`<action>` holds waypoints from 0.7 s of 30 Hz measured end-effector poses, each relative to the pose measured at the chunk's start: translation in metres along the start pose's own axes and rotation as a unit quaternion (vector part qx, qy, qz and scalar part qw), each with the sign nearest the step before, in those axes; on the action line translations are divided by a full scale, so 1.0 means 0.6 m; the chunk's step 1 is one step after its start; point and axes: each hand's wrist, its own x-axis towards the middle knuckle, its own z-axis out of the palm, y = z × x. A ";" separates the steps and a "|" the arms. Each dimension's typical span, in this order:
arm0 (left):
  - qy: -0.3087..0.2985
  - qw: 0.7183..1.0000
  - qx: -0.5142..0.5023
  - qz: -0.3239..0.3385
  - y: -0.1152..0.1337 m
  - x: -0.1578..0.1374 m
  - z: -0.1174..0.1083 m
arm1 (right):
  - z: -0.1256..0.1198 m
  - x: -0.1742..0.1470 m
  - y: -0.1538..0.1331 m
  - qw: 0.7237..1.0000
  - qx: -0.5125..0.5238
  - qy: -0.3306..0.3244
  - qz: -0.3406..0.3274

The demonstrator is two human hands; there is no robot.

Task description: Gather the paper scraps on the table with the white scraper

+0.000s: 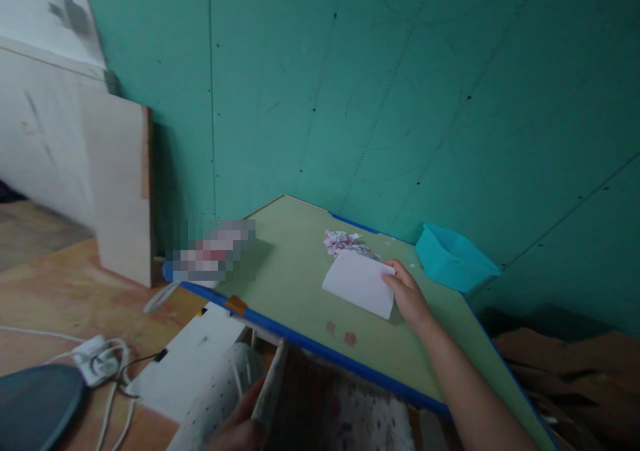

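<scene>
Floor clutter: far to the left of both hands, a dark rounded object lies on the wooden floor with a white power strip and cords just beside it.
Wooden board: a pale board leans upright against the green wall, well left of the hands.
Left hand: the left hand sits low at the bottom edge, below the table's near rim, its fingers curled narrowly around a fold of white dotted fabric; only part of the hand shows.
Table: a pale green tabletop with a blue rim lies between the two hands and tilted across the view.
Paper scraps: a small heap of pink and white scraps lies just beyond the sheet, up and left of the right hand.
White sheet: a white paper sheet lies flat on the table, directly left of the right hand.
Right hand: the right hand reaches out over the table, fingers loosely bent and pinching the sheet's right edge, thumb on top.
Teal bin: a teal plastic tub rests against the wall, just up and right of the right hand.
</scene>
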 end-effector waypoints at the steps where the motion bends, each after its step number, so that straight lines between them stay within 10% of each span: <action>1: 0.017 0.999 0.020 0.017 -0.004 0.005 0.000 | -0.004 -0.001 0.000 1.000 0.004 -0.007 0.004; 21: 0.026 1.000 0.007 -0.009 0.018 -0.028 0.018 | -0.013 0.001 -0.019 0.974 -0.057 -0.220 -0.014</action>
